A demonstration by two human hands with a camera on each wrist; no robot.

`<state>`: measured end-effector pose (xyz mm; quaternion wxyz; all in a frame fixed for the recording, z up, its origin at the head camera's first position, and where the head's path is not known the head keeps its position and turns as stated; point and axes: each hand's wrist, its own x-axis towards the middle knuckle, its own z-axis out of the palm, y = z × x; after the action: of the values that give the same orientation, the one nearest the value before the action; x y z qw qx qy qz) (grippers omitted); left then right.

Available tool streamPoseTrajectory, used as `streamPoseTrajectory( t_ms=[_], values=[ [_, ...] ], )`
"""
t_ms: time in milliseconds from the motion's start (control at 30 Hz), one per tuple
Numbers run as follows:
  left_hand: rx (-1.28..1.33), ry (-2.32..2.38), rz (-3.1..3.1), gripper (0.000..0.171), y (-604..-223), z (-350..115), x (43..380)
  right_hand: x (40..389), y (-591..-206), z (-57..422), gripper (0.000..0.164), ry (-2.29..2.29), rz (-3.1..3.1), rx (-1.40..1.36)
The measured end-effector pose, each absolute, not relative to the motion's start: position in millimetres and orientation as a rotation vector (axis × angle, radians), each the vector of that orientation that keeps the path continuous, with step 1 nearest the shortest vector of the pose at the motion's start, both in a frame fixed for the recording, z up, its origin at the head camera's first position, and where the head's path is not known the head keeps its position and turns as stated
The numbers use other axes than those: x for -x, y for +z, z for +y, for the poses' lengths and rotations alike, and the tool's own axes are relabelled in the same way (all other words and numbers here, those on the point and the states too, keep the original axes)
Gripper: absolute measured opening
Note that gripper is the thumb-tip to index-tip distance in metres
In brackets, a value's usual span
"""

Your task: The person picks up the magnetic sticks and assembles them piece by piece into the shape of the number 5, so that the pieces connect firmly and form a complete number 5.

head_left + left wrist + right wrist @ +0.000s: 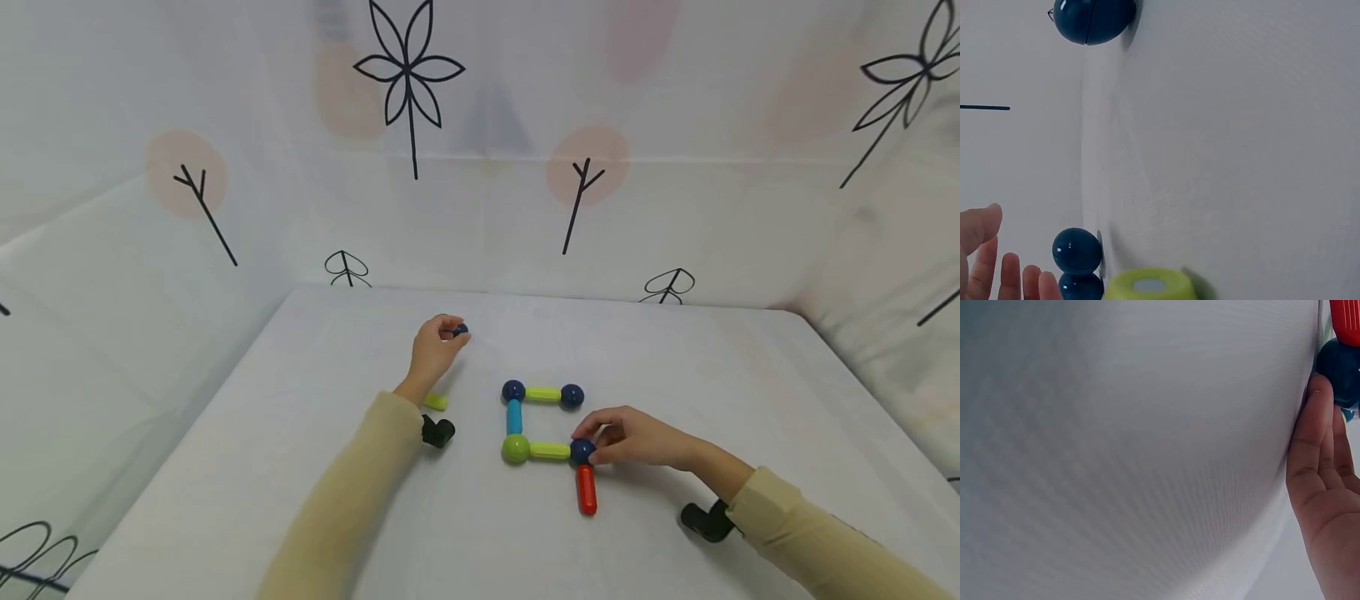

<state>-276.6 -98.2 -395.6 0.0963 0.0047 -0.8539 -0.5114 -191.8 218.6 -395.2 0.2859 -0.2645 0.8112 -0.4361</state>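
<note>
My left hand (pixel 435 350) reaches out at the far middle, thumb and fingers apart, near a dark blue ball (pixel 461 330). In the left wrist view two dark blue balls (pixel 1077 250) sit together on the table, and no ball shows between the fingers. My right hand (pixel 637 435) holds another dark blue ball (pixel 582 451) between thumb and fingers. This ball joins a lime rod (pixel 550 451) and a red rod (pixel 587 490), which points toward me. The lime rod leads to a green ball (pixel 516 449).
From the green ball a light blue rod (pixel 513 417) runs to a dark blue ball (pixel 513 391), then a lime rod (pixel 543 393) and another dark blue ball (pixel 572 396). A loose lime piece (pixel 436 402) lies beside my left wrist. Printed cloth walls (pixel 480 225) border the white table (pixel 300 375).
</note>
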Motion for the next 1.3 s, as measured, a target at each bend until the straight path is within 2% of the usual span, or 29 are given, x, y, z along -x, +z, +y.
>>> streamPoseTrajectory(
  t_ms=[467, 800, 1300],
  values=[
    [-0.154, -1.490, -2.591, 0.035, -406.4, -96.0, 291.3, 191.0, -395.3, 218.2, 0.031, -1.173, 2.174, 0.687],
    [-0.122, -1.462, -2.659, 0.039, -410.9, -97.7, 296.8, 191.1, -396.0, 219.2, 0.031, -1.197, 2.150, 0.691],
    [-0.080, -1.541, -2.791, 0.037, -403.8, -94.3, 283.0, 191.3, -396.0, 218.3, 0.032, -1.172, 2.175, 0.684]
  ],
)
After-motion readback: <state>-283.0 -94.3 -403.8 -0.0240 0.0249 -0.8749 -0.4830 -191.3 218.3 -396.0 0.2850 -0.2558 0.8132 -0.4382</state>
